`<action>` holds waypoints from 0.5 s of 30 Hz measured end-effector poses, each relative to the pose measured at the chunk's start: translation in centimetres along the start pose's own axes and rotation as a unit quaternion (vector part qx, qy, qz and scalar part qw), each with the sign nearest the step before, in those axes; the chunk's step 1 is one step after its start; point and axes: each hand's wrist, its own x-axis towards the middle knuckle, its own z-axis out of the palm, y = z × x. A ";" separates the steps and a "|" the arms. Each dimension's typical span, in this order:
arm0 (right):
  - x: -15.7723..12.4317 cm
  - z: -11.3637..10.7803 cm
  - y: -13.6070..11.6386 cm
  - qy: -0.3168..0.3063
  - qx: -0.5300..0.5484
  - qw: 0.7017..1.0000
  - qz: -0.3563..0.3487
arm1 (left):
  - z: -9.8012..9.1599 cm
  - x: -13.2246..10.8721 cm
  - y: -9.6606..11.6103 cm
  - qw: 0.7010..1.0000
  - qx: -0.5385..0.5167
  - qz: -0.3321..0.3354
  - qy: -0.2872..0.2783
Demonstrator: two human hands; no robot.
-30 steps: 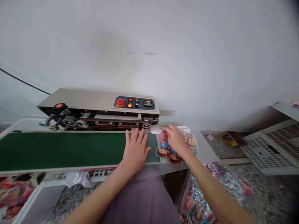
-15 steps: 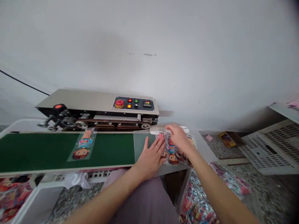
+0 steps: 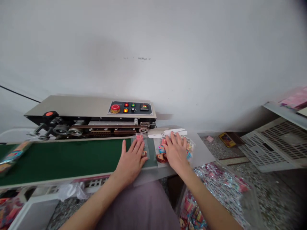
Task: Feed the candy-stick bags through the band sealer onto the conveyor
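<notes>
My left hand [image 3: 131, 160] lies flat, fingers stretched, on a clear plastic packet [image 3: 139, 137] with a printed cartoon card inside. That packet is at the right end of the green conveyor belt [image 3: 72, 159], just below the sealing machine's [image 3: 79, 107] right end. Spread out flat, my right hand [image 3: 177, 152] rests on several similar cartoon packets [image 3: 161, 157], which overlap on the grey board beside the belt. Its palm hides part of them. Another packet [image 3: 14, 156] rides on the belt at the far left.
The control panel [image 3: 130, 108] has lit buttons and a red stop knob. White card flaps [image 3: 176, 131] lie behind the packets. A large clear bag of shiny packets [image 3: 220, 182] stands low at the right, near a white slatted crate [image 3: 271, 150]. A white cloth [image 3: 74, 190] hangs below the belt.
My left hand has slid left with one packet onto the belt's end. My right hand has flattened onto the other packets. The packet further along has travelled left. The view has shifted slightly.
</notes>
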 end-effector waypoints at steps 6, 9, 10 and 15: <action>0.0 -1.2 1.4 0.029 0.010 0.999 0.029 | -1.7 2.5 1.8 0.998 -0.008 0.061 -0.009; -1.2 -1.1 2.9 0.017 -0.028 0.999 0.026 | -0.6 4.3 3.2 0.982 -0.052 0.179 -0.033; -1.6 -1.0 3.4 0.008 -0.042 0.999 0.021 | 0.0 4.6 3.4 0.977 -0.064 0.198 -0.037; -2.6 -0.8 4.1 0.010 -0.075 0.997 0.017 | 1.9 3.7 2.9 0.980 -0.078 0.178 -0.032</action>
